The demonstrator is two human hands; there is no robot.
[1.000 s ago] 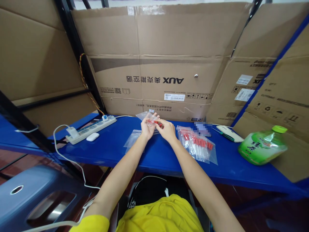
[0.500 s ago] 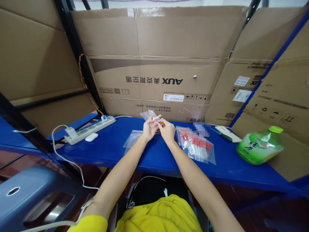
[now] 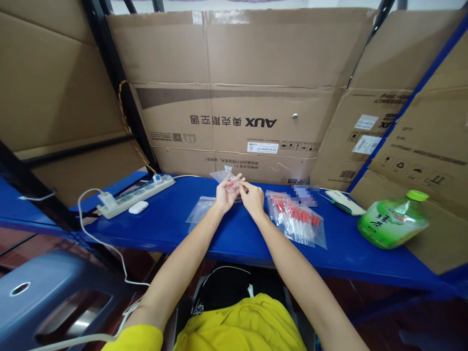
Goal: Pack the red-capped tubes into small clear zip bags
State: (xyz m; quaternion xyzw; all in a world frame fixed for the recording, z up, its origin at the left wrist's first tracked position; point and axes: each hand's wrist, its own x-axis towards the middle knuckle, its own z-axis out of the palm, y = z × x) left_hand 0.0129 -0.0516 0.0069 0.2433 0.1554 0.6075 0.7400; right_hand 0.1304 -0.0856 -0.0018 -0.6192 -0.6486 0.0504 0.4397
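My left hand [image 3: 225,197] is closed around a clear plastic zip bag [image 3: 219,176] that has something red inside it. The bag's end sticks up past my fingers, over the far part of the blue table. Close against it on the right, my right hand [image 3: 252,199] pinches at the bag's edge with thumb and finger; the exact grip is partly hidden. Flat clear bags [image 3: 199,210] lie left of my hands. On the right is a pile of clear bags filled with red-ended pieces [image 3: 298,217].
A power strip [image 3: 137,196] with plugs and a white case [image 3: 138,207] stand left. At right are a green-handled screwdriver [image 3: 341,207], a white object [image 3: 345,201] and a green bottle [image 3: 393,222]. Cardboard [image 3: 234,58] walls the back of the blue table [image 3: 234,239].
The bag in my left hand has tilted and its end shifted slightly left. My right hand has moved a little left, its fingers still at the bag.
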